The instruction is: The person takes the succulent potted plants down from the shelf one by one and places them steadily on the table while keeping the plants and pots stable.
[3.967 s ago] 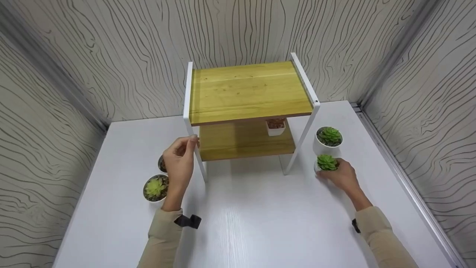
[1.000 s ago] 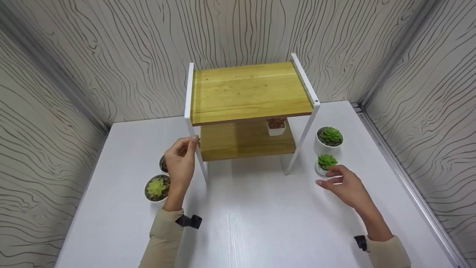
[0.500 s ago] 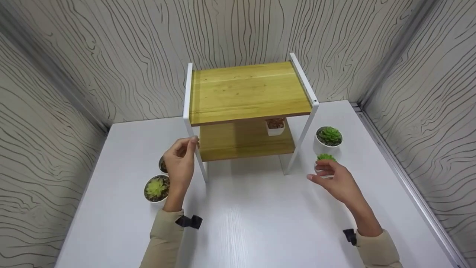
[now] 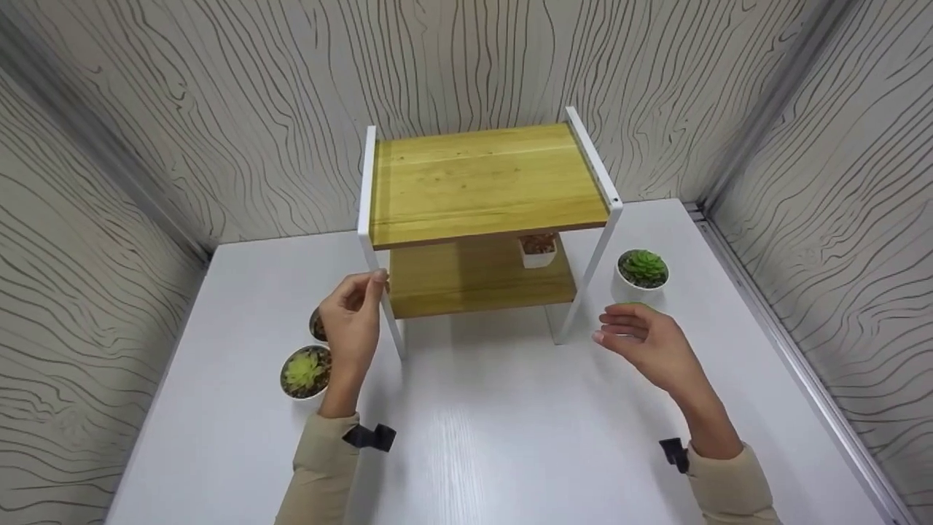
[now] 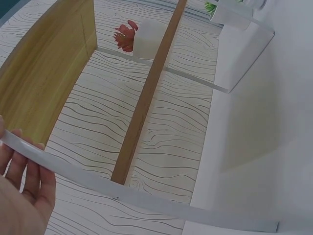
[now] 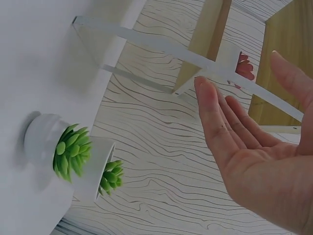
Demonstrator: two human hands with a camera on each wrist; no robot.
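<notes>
A two-tier wooden shelf [image 4: 485,182] with white metal sides stands on the table. My left hand [image 4: 351,321] grips its left front leg [image 5: 68,169], fingers behind the bar in the left wrist view. My right hand [image 4: 652,346] is held in the air by the right front leg, fingers extended, thumb apart, holding nothing. In the right wrist view, a small white pot with a green succulent [image 6: 72,152] stands beside a second potted green succulent [image 6: 112,176]. The nearer one is almost wholly hidden behind my right hand in the head view. A red succulent [image 6: 244,66] in a square white pot sits on the lower tier.
Left of the shelf stands a potted yellow-green succulent [image 4: 306,370], with another pot [image 4: 316,324] partly covered by my left hand. A patterned back wall [image 4: 466,65] and side walls enclose the white table [image 4: 496,437].
My right hand has let go of the nearer green succulent's pot, drawn back, then moved left toward the shelf's right leg. The left hand keeps its grip on the leg.
</notes>
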